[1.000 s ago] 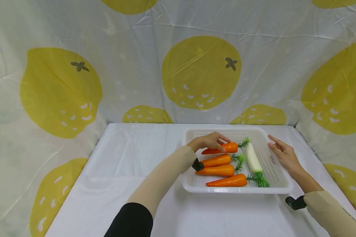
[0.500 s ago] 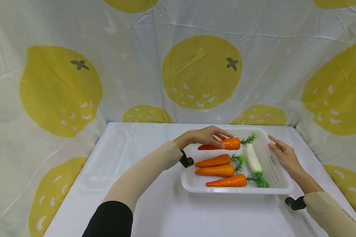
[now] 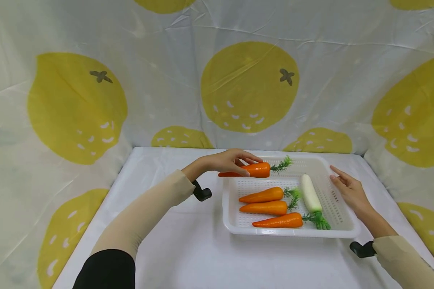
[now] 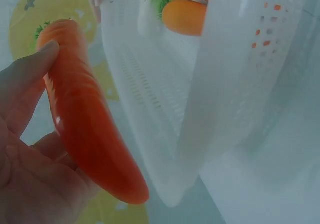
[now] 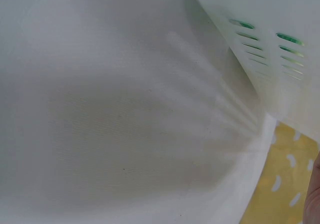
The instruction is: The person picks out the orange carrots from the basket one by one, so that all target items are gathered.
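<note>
With left hand (image 3: pixel 226 161), holding orange carrot (image 3: pixel 262 170) between thumb and fingers, at far left corner of white perforated basket (image 3: pixel 285 232), apparently above rim. Pointing sideways, with tip to left and leaves to right. Well apart from right hand (image 3: pixel 351 192), with fingers loosely straight at right wall.

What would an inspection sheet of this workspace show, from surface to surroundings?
Surface: white tabletop.
Job's things: one orange carrot held near the far left corner of the perforated white basket; three other carrots and a white radish lie inside.
Clutter: nothing seen.
Hands: left hand grips the orange carrot; right hand is at the basket's right rim, fingers extended, contact unclear.
Cables: nothing seen.
Surroundings: lemon-print sheet behind and at both sides.
</note>
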Action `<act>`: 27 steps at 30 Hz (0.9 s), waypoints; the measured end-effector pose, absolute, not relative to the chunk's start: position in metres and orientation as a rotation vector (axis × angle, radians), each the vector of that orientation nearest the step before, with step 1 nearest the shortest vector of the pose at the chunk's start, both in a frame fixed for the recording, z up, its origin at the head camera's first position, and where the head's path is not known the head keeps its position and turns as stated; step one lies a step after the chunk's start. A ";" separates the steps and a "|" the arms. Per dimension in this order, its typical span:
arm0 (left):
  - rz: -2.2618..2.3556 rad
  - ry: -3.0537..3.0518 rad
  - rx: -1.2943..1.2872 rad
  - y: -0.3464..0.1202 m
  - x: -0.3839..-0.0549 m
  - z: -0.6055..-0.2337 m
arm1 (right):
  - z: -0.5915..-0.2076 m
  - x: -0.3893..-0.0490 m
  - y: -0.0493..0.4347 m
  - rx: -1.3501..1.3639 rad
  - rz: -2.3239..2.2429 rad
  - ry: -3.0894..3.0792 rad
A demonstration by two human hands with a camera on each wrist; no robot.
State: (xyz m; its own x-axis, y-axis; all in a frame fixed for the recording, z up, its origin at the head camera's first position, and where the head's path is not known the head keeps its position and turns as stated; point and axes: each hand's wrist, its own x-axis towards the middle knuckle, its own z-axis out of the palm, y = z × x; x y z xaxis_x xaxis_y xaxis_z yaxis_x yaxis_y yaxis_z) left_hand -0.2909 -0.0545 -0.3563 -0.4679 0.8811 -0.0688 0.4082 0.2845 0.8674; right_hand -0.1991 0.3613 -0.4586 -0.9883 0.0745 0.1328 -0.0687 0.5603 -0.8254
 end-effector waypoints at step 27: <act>1.174 2.155 0.976 -0.171 -0.290 -0.361 | -0.459 -0.198 0.360 0.019 1.488 -2.580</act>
State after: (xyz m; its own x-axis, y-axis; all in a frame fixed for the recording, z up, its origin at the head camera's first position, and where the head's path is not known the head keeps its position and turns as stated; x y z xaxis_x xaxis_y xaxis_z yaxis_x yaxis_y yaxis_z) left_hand -0.2903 -0.1708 -0.3607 -0.6210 0.7794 -0.0829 0.3531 0.3726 0.8582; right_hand -0.1977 0.3600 -0.4590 -0.9867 0.0703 0.1467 -0.0918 0.5039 -0.8589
